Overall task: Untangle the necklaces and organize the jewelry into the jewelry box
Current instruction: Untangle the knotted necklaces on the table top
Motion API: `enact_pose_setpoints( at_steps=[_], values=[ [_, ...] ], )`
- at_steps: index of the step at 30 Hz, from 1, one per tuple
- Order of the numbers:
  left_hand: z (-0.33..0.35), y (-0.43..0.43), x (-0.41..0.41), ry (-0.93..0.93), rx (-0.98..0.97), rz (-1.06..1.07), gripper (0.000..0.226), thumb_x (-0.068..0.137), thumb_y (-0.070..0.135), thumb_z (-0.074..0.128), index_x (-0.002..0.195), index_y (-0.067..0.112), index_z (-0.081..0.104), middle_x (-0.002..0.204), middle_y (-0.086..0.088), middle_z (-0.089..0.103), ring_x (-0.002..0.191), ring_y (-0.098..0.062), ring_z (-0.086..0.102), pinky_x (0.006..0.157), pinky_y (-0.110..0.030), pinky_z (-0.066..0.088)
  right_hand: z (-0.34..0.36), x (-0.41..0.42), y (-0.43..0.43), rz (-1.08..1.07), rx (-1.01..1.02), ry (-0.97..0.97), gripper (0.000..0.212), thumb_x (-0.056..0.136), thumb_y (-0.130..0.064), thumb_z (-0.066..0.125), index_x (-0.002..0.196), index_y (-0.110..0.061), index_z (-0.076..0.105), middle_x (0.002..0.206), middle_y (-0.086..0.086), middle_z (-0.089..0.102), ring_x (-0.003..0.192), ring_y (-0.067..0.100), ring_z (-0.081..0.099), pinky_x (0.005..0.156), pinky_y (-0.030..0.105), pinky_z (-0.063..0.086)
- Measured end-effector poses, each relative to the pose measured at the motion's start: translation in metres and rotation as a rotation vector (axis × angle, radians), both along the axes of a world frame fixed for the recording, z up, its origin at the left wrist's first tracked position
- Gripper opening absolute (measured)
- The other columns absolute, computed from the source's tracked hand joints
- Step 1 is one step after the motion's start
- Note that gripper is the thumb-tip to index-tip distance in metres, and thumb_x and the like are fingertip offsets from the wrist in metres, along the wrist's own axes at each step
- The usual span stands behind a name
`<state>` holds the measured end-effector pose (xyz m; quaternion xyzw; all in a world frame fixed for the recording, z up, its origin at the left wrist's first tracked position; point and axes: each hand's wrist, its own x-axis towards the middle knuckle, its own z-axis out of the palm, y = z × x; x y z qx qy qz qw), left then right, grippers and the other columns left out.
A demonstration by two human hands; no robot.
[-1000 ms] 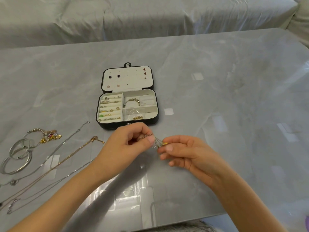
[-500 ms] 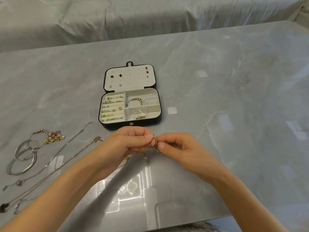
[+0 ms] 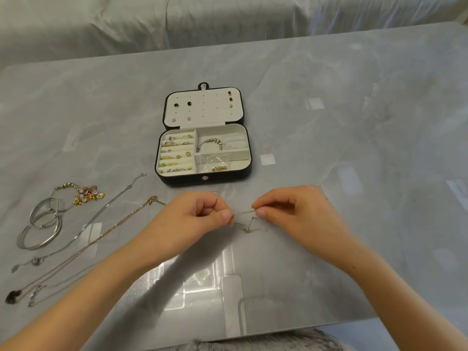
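Left hand [image 3: 200, 216] and right hand [image 3: 291, 211] pinch a thin chain [image 3: 247, 225] between them.

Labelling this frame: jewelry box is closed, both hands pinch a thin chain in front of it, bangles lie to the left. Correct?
Not quite: the head view shows the jewelry box open, lid laid back. Rest holds: left hand and right hand pinch the thin chain, bangles to the left.
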<state>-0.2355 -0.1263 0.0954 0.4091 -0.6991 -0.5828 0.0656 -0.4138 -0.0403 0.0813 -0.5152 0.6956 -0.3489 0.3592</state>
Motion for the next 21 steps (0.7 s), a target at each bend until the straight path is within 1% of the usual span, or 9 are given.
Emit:
enact_pose_setpoints(
  at_steps=[3, 5, 7, 9, 11, 13, 15, 17, 21],
  values=[
    [0.000, 0.002, 0.000, -0.019, 0.059, -0.056, 0.016, 0.089, 0.014, 0.058, 0.081, 0.017, 0.071, 0.080, 0.002, 0.073, 0.075, -0.002, 0.063, 0.074, -0.016, 0.046, 0.013, -0.004, 0.001, -0.010, -0.109, 0.180, 0.015, 0.085, -0.011, 0.063, 0.081, -0.024, 0.069, 0.072, -0.023, 0.061, 0.079, 0.000, 0.060, 0.069, 0.006, 0.043],
    [0.001, 0.003, -0.002, 0.008, 0.120, -0.060, 0.016, 0.089, 0.011, 0.056, 0.085, 0.014, 0.071, 0.076, 0.010, 0.072, 0.073, 0.004, 0.063, 0.068, -0.007, 0.043, 0.022, -0.005, 0.000, -0.039, -0.142, 0.136, 0.020, 0.086, -0.011, 0.061, 0.076, -0.028, 0.063, 0.074, -0.018, 0.063, 0.074, 0.000, 0.062, 0.067, 0.006, 0.044],
    [0.002, 0.004, -0.003, 0.029, 0.163, -0.039, 0.017, 0.090, 0.009, 0.054, 0.088, 0.011, 0.070, 0.070, 0.013, 0.069, 0.068, 0.006, 0.059, 0.065, -0.004, 0.041, 0.030, -0.005, -0.001, -0.059, -0.120, 0.013, 0.017, 0.086, -0.011, 0.060, 0.076, -0.025, 0.063, 0.075, -0.010, 0.066, 0.067, 0.002, 0.063, 0.062, 0.008, 0.047],
    [0.002, 0.005, -0.003, 0.050, 0.187, -0.007, 0.019, 0.091, 0.011, 0.052, 0.089, 0.011, 0.071, 0.074, 0.010, 0.070, 0.071, 0.001, 0.056, 0.065, -0.007, 0.040, 0.034, -0.004, -0.002, -0.070, -0.099, -0.103, 0.013, 0.086, -0.008, 0.059, 0.079, -0.018, 0.065, 0.074, -0.003, 0.067, 0.062, 0.002, 0.062, 0.058, 0.012, 0.048],
    [0.002, 0.006, -0.004, 0.064, 0.202, 0.016, 0.021, 0.091, 0.015, 0.051, 0.088, 0.013, 0.071, 0.065, 0.012, 0.065, 0.065, -0.006, 0.048, 0.066, -0.014, 0.037, 0.036, -0.003, -0.003, -0.085, -0.086, -0.202, 0.011, 0.086, -0.007, 0.059, 0.079, -0.015, 0.064, 0.071, 0.000, 0.068, 0.056, 0.002, 0.057, 0.053, 0.016, 0.047],
    [0.002, 0.005, -0.004, 0.080, 0.215, 0.029, 0.019, 0.089, 0.022, 0.056, 0.085, 0.015, 0.073, 0.051, 0.012, 0.046, 0.056, -0.008, 0.035, 0.063, -0.022, 0.028, 0.035, -0.001, -0.003, -0.101, -0.070, -0.278, 0.011, 0.086, -0.008, 0.059, 0.078, -0.014, 0.064, 0.065, 0.001, 0.065, 0.051, 0.004, 0.052, 0.050, 0.017, 0.043],
    [0.002, 0.004, -0.004, 0.111, 0.235, 0.028, 0.018, 0.083, 0.029, 0.061, 0.083, 0.016, 0.074, 0.048, 0.010, 0.031, 0.051, -0.008, 0.027, 0.060, -0.025, 0.023, 0.035, 0.000, -0.003, -0.118, -0.046, -0.333, 0.010, 0.086, -0.009, 0.059, 0.078, -0.014, 0.065, 0.060, -0.001, 0.062, 0.049, 0.006, 0.049, 0.048, 0.015, 0.040],
    [0.001, 0.004, -0.003, 0.136, 0.246, 0.023, 0.026, 0.078, 0.032, 0.055, 0.084, 0.017, 0.075, 0.049, 0.008, 0.027, 0.051, -0.010, 0.023, 0.061, -0.027, 0.022, 0.036, 0.001, -0.002, -0.132, -0.034, -0.383, 0.011, 0.085, -0.010, 0.060, 0.077, -0.014, 0.066, 0.056, -0.003, 0.059, 0.048, 0.006, 0.047, 0.046, 0.014, 0.038],
    [0.002, 0.003, -0.003, 0.183, 0.304, 0.014, 0.028, 0.079, 0.027, 0.055, 0.094, 0.016, 0.075, 0.048, 0.006, 0.021, 0.058, -0.022, 0.015, 0.065, -0.031, 0.021, 0.042, 0.005, 0.001, -0.121, -0.031, -0.455, 0.013, 0.085, -0.008, 0.059, 0.077, -0.013, 0.067, 0.054, -0.001, 0.058, 0.047, 0.006, 0.046, 0.045, 0.014, 0.037]
  ],
)
